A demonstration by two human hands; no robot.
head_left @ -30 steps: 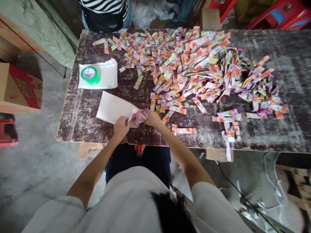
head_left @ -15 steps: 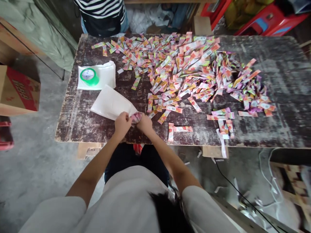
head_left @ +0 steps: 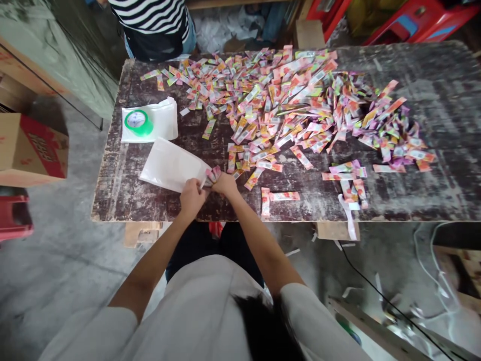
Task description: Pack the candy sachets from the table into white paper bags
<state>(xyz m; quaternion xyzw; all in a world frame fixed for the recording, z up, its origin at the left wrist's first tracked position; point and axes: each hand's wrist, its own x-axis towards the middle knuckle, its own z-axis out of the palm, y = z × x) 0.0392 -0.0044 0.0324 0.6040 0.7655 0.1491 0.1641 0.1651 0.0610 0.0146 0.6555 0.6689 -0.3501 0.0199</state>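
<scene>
A white plastic bag [head_left: 169,163] lies slanted near the table's front edge, its mouth toward my hands. My left hand [head_left: 192,196] is closed on the near corner of that mouth. In my right hand [head_left: 225,185] is a small bunch of pink sachets [head_left: 213,175], gripped at the bag's opening; how far they reach inside is hidden. Behind the bag, a roll of green tape [head_left: 139,123] rests on a stack of white bags [head_left: 165,118]. Two sachets [head_left: 284,196] lie to the right of my right hand.
A wide heap of colourful sachets [head_left: 278,100] covers the middle and back of the worn dark table [head_left: 432,195]. A person in a striped top [head_left: 154,25] stands across it. A cardboard box [head_left: 33,148] and red stools [head_left: 417,22] stand around.
The sachets in my right hand have turned more upright and their ends now fan out at the bag's mouth. My left hand has shifted slightly along the bag's edge. The view has tilted a little.
</scene>
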